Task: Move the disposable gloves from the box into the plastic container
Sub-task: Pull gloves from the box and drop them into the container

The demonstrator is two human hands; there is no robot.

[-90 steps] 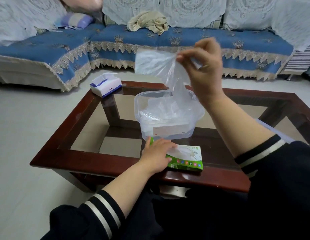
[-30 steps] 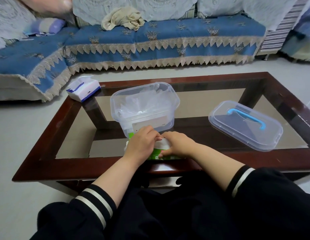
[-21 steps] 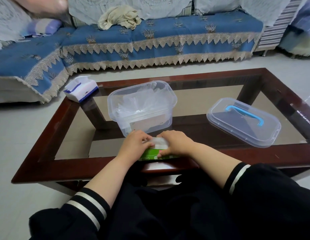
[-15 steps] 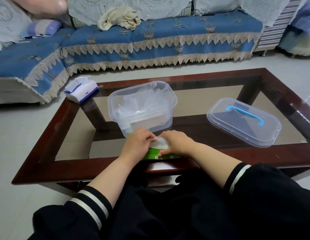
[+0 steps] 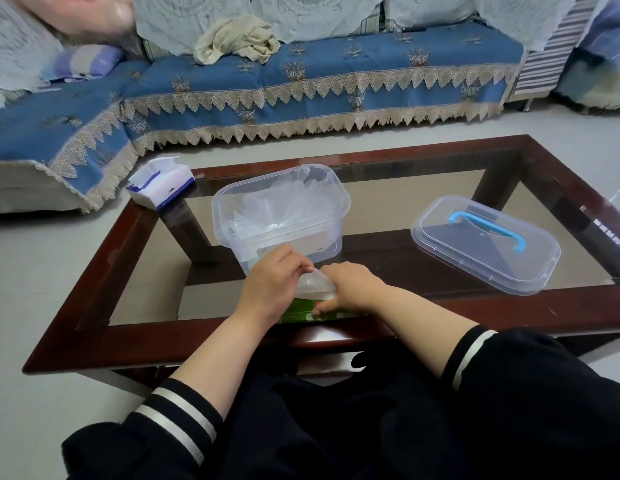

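Two hands are on the box (image 5: 303, 314) at the near edge of the table (image 5: 104, 271). Your left hand (image 5: 272, 284) pinches the top of a clear glove (image 5: 315, 285) that stands up out of the box; your right hand (image 5: 350, 287) is curled over the box's right side, fingers down on it, apparently steadying it. The tub (image 5: 253, 199) stands just behind, touching or nearly touching your knuckles, with a loose heap of gloves (image 5: 284, 213) already inside. Its lid (image 5: 485, 244) lies well apart to the right, and a tissue pack (image 5: 159, 185) sits at the far left corner.

The likely next move is to draw this glove free and lift it over the tub's rim. What could go wrong: the film is thin and clingy, so a fast pull may drag several gloves out at once, or lift the light box if your right hand eases off. The box also sits close to the table edge, so a tug toward you could slide it off. A glove dropped carelessly on the heap may slip over the rim rather than settle inside.
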